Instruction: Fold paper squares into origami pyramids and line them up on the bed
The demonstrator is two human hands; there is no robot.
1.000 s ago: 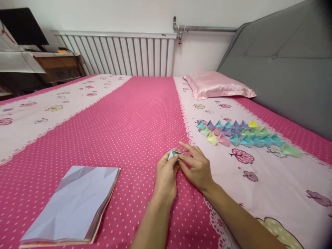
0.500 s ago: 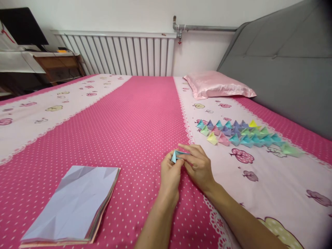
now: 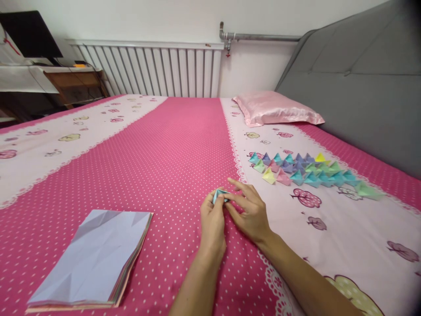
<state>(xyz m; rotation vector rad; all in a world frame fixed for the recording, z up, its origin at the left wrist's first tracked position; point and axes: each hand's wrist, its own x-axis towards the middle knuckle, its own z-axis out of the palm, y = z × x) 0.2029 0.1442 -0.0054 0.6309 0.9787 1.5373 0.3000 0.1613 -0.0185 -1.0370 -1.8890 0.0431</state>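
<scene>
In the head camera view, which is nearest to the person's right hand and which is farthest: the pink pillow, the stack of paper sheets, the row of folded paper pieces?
From the right hand:
1. Row of folded paper pieces, just beyond, to its right.
2. Stack of paper sheets, far left on the bed.
3. Pink pillow, by the headboard, at the back.

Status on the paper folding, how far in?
Done: a cluster of folded pieces in pastel colours lies in rows on the bedspread, right of the hands. In hand: the left hand and right hand pinch one small light-blue piece between fingertips, only partly visible. Left: a stack of flat sheets sits at the person's left, so apparently plenty remains.
</scene>
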